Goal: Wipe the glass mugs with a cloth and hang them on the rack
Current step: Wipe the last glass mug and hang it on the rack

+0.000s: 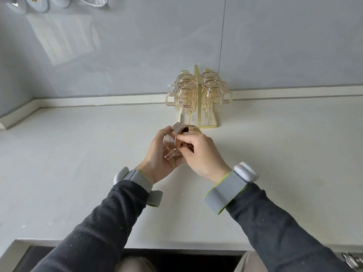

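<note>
1. Position: the glass mug (181,128) is held off the worktop (78,154), just in front of the rack (197,79). It is tilted, and its handle points down toward the person.
2. Left grip (159,154): fingers and thumb are wrapped round the mug's body from the outside, cradling it.
3. Right grip (202,154): fingers are curled at the mug's mouth, clenched on a dark cloth (185,131). Most of the cloth is hidden; only brownish scraps show between the fingers and through the glass.
4. Rack status: four hung mugs (184,95) sit mouth-down, two on each side of the gold post. I cannot tell from here which prong is free.
5. Step in hand (judgement): wiping the inside wall and rim.
6. Method notes:
   - Turn the mug with the left grip and hold the cloth steady, so the whole inner wall is covered.
   - Keep the pressure light at the rim, since thin glass chips there.
   - Wipe the outside and the handle last, and hold through the cloth to avoid fresh fingerprints.
7. Risk: the held mug is near the rack base, so a wide swing could knock the hung mugs. Work slightly nearer the body.
8. Next (judgement): invert the mug and take it to a free prong.
</note>
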